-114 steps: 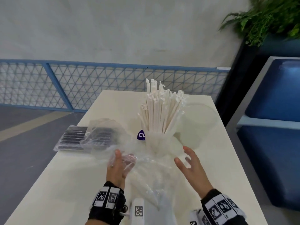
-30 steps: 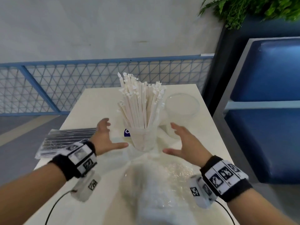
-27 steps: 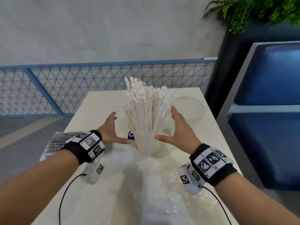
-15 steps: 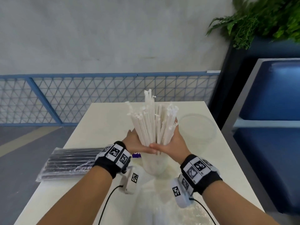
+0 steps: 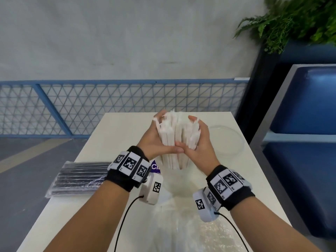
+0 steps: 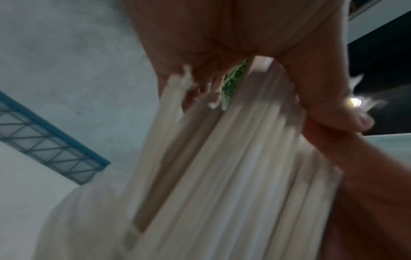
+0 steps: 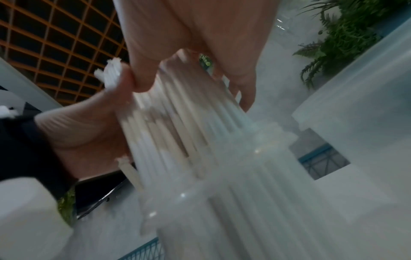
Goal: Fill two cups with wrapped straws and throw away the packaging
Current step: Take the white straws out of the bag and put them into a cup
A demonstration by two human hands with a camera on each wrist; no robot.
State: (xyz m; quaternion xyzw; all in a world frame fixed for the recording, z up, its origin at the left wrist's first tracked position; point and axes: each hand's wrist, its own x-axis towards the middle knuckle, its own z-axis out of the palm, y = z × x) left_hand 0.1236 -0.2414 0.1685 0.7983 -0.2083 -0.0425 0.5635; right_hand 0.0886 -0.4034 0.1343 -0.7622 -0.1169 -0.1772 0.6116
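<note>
A thick bundle of white wrapped straws (image 5: pixel 179 137) stands upright in a clear cup (image 5: pixel 175 177) with a purple label, in the middle of the table. My left hand (image 5: pixel 154 140) and right hand (image 5: pixel 200 144) clasp the bundle from either side, fingers curled round its upper part and thumbs meeting in front. In the left wrist view the thumb (image 6: pixel 322 91) presses on the straws (image 6: pixel 222 176). The right wrist view shows the straws (image 7: pixel 177 133) running down into the cup (image 7: pixel 222 198). A second clear cup (image 5: pixel 226 140) stands empty to the right.
A sealed pack of black straws (image 5: pixel 81 177) lies at the table's left edge. Crumpled clear plastic packaging (image 5: pixel 183 226) lies on the cream table (image 5: pixel 116 135) near me. A blue bench (image 5: pixel 305 139) and a plant (image 5: pixel 294 20) stand to the right, a blue mesh fence (image 5: pixel 109 104) behind.
Both hands let go of the plastic packaging, came in from either side of the cup, and closed round the straw bundle, gathering the fanned straws together and sliding up towards their tops.
</note>
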